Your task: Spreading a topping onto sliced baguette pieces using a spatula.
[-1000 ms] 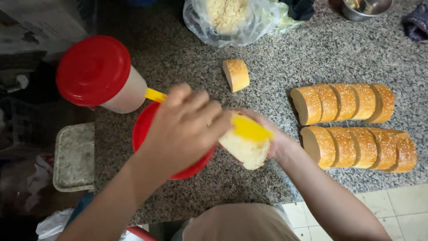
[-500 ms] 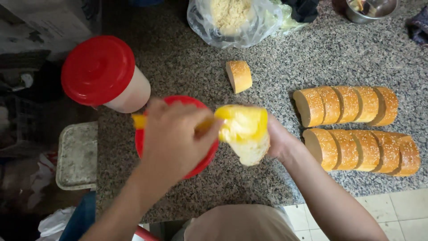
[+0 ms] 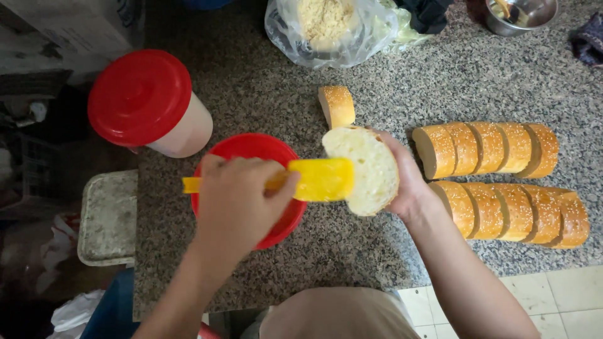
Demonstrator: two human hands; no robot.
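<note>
— Over the counter, what do the hands hold?
— Left hand grips a yellow spatula above the red bowl. Right hand cups a bread slice, cut face up, with the blade lying on it.
— And beyond them?
— Two rows of slices to the right, one end piece past the bowl, a red-lidded tub to the left, and a bag of crumbs farthest off.

Spatula over bowl, bread rows right.
</note>
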